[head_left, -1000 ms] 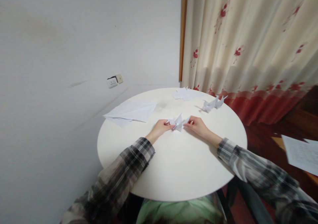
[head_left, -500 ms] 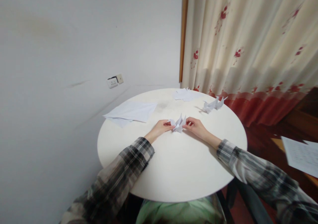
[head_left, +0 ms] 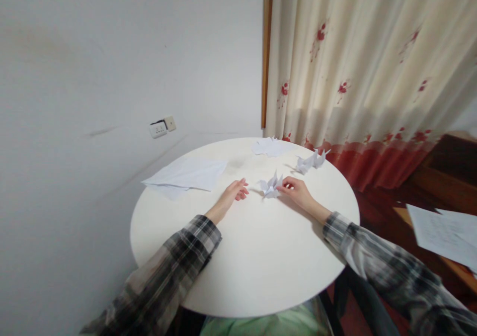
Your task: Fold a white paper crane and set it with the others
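A small white folded paper crane (head_left: 271, 185) sits near the middle of the round white table (head_left: 261, 261). My right hand (head_left: 297, 191) pinches its right side with thumb and fingertips. My left hand (head_left: 234, 192) lies a short way to the left of the crane, off the paper, fingers loosely stretched toward it and holding nothing. Both arms wear plaid sleeves.
Flat white sheets (head_left: 186, 174) lie at the table's left rim. Another folded crane (head_left: 308, 161) and a crumpled sheet (head_left: 269, 146) rest at the far side. A flowered curtain (head_left: 357, 77) hangs behind; more paper (head_left: 439, 234) lies on a wooden surface at right.
My left hand has let go of the crane and drawn back to the left. The right hand keeps its pinch. The view has shifted slightly.
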`<state>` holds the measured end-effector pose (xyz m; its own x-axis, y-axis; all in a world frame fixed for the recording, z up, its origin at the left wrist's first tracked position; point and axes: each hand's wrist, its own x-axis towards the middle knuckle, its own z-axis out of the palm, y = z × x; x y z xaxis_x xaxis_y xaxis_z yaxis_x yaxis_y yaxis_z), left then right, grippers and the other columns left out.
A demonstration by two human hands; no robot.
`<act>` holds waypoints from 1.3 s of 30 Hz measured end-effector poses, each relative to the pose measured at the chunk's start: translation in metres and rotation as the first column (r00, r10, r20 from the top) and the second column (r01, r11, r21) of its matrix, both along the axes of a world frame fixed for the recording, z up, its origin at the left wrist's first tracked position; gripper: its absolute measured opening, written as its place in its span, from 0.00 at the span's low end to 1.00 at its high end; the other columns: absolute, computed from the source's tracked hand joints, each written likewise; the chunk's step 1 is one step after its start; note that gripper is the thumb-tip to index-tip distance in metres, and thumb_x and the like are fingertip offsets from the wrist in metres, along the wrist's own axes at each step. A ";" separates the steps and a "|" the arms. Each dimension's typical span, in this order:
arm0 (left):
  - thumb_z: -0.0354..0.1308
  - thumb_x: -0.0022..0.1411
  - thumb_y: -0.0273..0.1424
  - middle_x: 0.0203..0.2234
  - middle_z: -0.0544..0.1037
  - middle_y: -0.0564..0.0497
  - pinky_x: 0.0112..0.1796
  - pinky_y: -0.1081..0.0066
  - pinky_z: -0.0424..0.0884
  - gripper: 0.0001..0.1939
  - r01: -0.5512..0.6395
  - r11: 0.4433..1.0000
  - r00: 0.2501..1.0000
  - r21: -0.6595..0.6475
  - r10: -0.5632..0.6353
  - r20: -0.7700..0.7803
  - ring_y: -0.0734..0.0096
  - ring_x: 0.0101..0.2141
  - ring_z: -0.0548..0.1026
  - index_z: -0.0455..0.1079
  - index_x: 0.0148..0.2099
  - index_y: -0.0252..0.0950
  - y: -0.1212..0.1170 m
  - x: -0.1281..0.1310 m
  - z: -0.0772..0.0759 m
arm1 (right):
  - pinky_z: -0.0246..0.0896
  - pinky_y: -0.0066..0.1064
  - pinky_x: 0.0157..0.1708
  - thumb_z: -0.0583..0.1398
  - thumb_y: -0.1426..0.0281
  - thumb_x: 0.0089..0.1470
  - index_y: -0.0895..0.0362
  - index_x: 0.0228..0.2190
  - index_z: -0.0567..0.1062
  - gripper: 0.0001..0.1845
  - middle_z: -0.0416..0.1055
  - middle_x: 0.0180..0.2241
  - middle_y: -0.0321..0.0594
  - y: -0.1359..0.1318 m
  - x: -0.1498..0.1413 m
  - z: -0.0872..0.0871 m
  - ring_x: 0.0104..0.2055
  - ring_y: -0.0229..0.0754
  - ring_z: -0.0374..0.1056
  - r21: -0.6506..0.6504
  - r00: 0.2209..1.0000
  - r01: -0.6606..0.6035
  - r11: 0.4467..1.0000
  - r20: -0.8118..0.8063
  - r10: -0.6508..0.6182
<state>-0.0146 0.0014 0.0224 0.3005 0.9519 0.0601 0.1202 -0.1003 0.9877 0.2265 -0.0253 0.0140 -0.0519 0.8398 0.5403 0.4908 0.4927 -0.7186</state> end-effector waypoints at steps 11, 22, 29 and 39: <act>0.46 0.52 0.53 0.26 0.72 0.49 0.28 0.73 0.58 0.27 -0.025 0.999 0.999 0.021 0.026 -0.033 0.74 0.25 0.68 0.65 0.37 0.33 -0.001 0.001 0.000 | 0.57 0.30 0.28 0.54 0.63 0.53 0.57 0.26 0.66 0.11 0.63 0.28 0.39 -0.009 0.086 0.014 0.29 0.40 0.60 0.425 0.738 0.663 0.616 -0.239 -0.630; 0.46 0.52 0.53 0.27 0.74 0.49 0.28 0.73 0.58 0.27 -0.033 0.998 0.998 0.055 0.036 -0.056 0.73 0.26 0.68 0.66 0.37 0.34 0.005 0.000 -0.007 | 0.55 0.35 0.28 0.54 0.68 0.47 0.58 0.24 0.69 0.07 0.68 0.25 0.43 0.016 0.138 -0.020 0.27 0.44 0.62 0.056 0.675 0.723 0.688 0.153 -0.722; 0.46 0.53 0.52 0.27 0.74 0.49 0.29 0.73 0.58 0.26 -0.024 0.998 0.998 0.063 0.027 -0.048 0.73 0.25 0.69 0.66 0.37 0.34 0.005 -0.001 -0.008 | 0.57 0.35 0.30 0.56 0.64 0.46 0.58 0.29 0.67 0.10 0.67 0.29 0.42 0.013 0.134 -0.018 0.28 0.44 0.63 0.053 0.663 0.745 0.665 0.051 -0.747; 0.50 0.55 0.39 0.27 0.72 0.50 0.34 0.70 0.65 0.13 -0.021 0.954 0.978 0.298 0.082 -0.191 0.71 0.29 0.70 0.65 0.36 0.35 0.007 -0.006 -0.018 | 0.61 0.39 0.35 0.52 0.73 0.47 0.57 0.34 0.64 0.08 0.63 0.34 0.45 -0.020 0.100 0.004 0.38 0.47 0.62 0.584 0.779 0.543 0.603 -0.081 -0.622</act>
<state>-0.0207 0.0088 0.0043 0.2862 0.9156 0.2825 0.3242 -0.3700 0.8706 0.3262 -0.0448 0.0179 0.2459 0.2696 0.9310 0.8755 0.3504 -0.3327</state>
